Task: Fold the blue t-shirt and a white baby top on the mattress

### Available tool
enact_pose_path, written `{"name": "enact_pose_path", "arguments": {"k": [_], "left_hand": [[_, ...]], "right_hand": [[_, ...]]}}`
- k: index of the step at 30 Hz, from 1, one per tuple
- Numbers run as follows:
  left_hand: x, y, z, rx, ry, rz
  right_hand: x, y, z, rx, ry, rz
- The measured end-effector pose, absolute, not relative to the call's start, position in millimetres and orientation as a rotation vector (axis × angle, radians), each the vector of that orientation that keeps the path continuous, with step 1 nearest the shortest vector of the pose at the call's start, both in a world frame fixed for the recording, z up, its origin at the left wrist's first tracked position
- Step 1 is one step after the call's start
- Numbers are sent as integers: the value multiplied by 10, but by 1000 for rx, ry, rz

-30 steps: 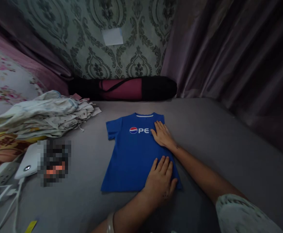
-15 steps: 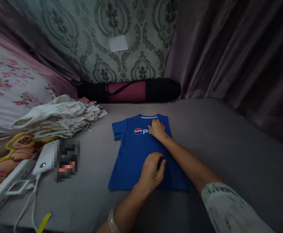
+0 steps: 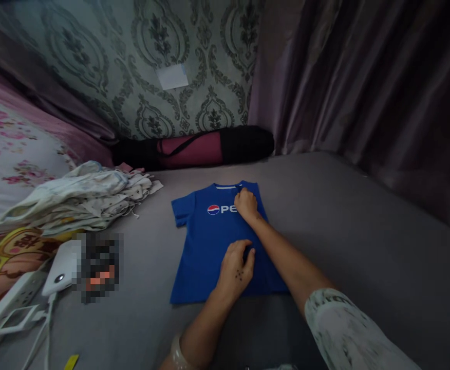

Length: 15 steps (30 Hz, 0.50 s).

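A blue T-shirt (image 3: 205,246) with a round logo and white letters lies front up on the grey sheet, its collar pointing away from me. Its left sleeve in view is spread out; on the right side no sleeve shows. My right hand (image 3: 246,204) is closed in a pinch on the shirt near the collar and covers part of the lettering. Over the lower middle of the shirt rests my left hand (image 3: 236,270), its fingers curved and thumb apart, with nothing held.
A pile of light clothes (image 3: 90,195) lies at the left, near a white power bank (image 3: 65,267), a power strip (image 3: 13,300) and a yellow cartoon cushion (image 3: 24,252). A black and maroon bag (image 3: 194,149) lies along the wall.
My right hand has gone from spread fingers to a pinch near the collar, where the cloth now bunches slightly. My left hand stays over the lower shirt. The view has shifted a little.
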<state>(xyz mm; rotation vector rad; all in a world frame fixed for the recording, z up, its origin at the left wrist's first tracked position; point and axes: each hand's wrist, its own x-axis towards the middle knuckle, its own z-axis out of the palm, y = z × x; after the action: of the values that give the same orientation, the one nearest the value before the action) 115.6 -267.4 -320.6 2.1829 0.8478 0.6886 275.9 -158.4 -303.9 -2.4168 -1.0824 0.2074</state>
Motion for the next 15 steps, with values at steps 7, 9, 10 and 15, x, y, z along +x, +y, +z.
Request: {"name": "enact_pose_path", "arguments": {"k": [7, 9, 10, 15], "left_hand": [[1156, -2703, -3198, 2226, 817, 683], [1155, -2706, -3209, 2227, 811, 687], [1155, -2707, -3216, 2228, 810, 690], [1153, -2703, -3231, 2246, 813, 693]], "right_hand": [[2950, -1800, -3085, -1872, -425, 685], [2961, -1818, -3087, -1813, -344, 743], [2962, -1821, -3080, -1768, -294, 784], [2994, -1786, -3006, -1509, -70, 1017]]}}
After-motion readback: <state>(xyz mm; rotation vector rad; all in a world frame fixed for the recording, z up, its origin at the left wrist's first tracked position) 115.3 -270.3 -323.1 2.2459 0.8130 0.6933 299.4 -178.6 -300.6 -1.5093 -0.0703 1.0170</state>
